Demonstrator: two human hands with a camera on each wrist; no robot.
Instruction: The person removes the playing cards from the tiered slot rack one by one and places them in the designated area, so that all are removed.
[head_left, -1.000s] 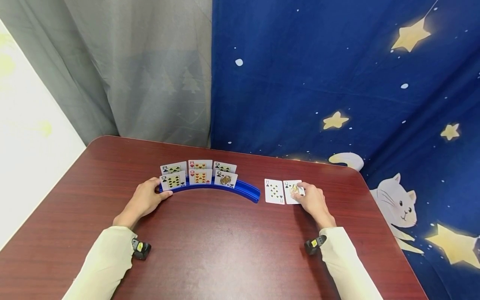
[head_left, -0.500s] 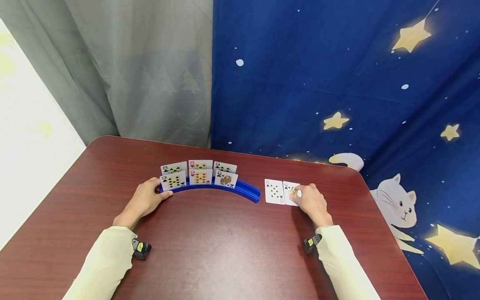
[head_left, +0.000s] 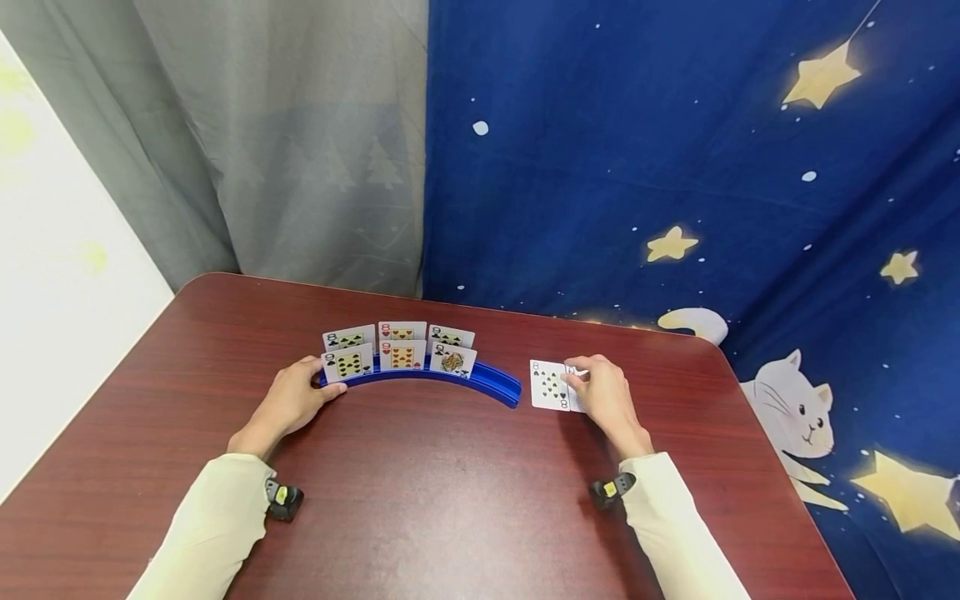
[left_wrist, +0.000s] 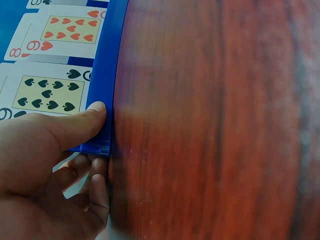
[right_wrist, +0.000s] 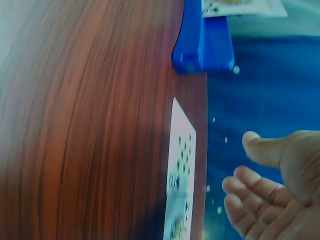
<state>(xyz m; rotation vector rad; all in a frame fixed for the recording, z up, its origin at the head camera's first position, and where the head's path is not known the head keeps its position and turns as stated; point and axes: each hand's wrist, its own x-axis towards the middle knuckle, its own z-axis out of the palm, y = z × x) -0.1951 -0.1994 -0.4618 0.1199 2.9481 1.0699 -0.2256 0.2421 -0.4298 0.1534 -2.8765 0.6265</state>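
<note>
My left hand (head_left: 291,402) grips the left end of a curved blue card holder (head_left: 495,383), its thumb pressed on the front edge in the left wrist view. Playing cards stand there in two rows. In front are a nine of spades (left_wrist: 47,95), a nine of hearts (left_wrist: 72,30) and a queen (head_left: 452,361). Right of the holder, a black eight card (head_left: 545,385) lies face up beside another queen card (head_left: 576,402). My right hand (head_left: 606,396) hovers over these, hiding most of that queen. In the right wrist view its fingers (right_wrist: 245,192) are loosely bent and hold nothing.
The reddish-brown table (head_left: 450,500) extends toward me from the holder. Behind its far edge hang a grey curtain (head_left: 300,167) and a blue curtain (head_left: 562,167) with stars. The holder's right end has a bare stretch of groove.
My right hand has drawn back from the flat queen card and moved left, partly over the eight. That queen card shifted slightly left earlier, against the eight. The left hand stays put.
</note>
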